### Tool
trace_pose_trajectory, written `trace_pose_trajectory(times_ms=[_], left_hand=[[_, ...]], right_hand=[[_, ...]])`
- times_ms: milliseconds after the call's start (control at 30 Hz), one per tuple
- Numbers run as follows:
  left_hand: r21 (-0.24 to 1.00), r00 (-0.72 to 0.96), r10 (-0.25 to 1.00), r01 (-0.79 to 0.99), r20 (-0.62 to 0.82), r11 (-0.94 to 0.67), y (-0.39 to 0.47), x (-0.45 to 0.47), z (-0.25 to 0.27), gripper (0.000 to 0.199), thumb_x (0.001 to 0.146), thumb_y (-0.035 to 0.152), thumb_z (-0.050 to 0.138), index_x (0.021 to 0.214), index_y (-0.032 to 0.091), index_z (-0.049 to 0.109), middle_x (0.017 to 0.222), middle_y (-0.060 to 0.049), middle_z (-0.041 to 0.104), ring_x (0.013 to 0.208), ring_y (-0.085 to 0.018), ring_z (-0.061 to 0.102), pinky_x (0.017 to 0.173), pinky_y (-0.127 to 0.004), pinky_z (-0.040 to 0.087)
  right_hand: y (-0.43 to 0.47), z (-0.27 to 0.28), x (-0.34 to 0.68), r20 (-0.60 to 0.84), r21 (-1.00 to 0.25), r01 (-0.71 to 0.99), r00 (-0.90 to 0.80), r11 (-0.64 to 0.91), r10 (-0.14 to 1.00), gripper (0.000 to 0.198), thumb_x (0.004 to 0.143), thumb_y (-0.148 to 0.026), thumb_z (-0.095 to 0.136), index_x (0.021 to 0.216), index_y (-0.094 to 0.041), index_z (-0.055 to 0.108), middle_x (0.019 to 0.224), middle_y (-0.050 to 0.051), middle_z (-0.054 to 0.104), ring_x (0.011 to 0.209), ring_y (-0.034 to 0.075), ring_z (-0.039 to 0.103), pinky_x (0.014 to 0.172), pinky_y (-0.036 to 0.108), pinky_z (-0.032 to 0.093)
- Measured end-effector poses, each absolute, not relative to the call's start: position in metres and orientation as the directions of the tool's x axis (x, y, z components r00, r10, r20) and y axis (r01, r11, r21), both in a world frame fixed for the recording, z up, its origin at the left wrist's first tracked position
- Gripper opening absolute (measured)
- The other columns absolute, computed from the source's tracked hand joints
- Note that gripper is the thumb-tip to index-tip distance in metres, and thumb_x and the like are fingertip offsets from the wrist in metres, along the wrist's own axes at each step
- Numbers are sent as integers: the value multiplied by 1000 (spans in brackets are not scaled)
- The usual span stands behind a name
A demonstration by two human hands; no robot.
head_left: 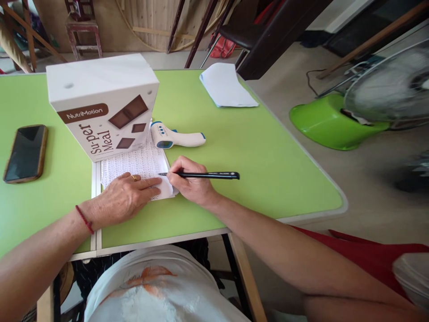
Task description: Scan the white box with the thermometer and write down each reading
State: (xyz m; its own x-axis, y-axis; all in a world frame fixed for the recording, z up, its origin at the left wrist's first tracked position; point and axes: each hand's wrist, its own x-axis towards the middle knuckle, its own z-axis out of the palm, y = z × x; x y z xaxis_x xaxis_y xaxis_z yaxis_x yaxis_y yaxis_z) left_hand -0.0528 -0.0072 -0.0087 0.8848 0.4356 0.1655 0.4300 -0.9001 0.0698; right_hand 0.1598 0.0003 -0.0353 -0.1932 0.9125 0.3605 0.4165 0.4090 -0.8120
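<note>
My right hand (pixel 192 181) grips a black pen (pixel 214 175), its tip touching the right part of a paper sheet (pixel 134 165) covered in dense rows of handwriting. Flat on the lower part of that sheet rests my left hand (pixel 127 197), fingers stretched toward the pen tip, a ring on one finger and a red cord at the wrist. Just behind the paper stands a white NutriMotion box (pixel 103 107), hiding the sheet's far part. A white and blue infrared thermometer (pixel 177 137) lies right of the box, beyond my right hand.
A phone (pixel 25 153) lies at the left of the green table (pixel 254 156). Folded white paper (pixel 228 85) sits near its far right edge. Beyond the table are a green plastic stool (pixel 326 120), a fan (pixel 392 85) and a small wooden chair (pixel 83 33).
</note>
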Motion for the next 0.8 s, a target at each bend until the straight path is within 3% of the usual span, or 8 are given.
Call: trace_pose_trajectory(times_ms=[800], left_hand=[[66,883,431,426,185,-902,-7,-53,-9,28,96,12,40,111,16,63,131,-7,60,84,-20,68,68,-35,47]], right_hand=[[1,-35,158,430,-789,412,-161,457,888,16,73,-20,51,60,-22,43,51,-6,48,44,7,39,44,21,32]])
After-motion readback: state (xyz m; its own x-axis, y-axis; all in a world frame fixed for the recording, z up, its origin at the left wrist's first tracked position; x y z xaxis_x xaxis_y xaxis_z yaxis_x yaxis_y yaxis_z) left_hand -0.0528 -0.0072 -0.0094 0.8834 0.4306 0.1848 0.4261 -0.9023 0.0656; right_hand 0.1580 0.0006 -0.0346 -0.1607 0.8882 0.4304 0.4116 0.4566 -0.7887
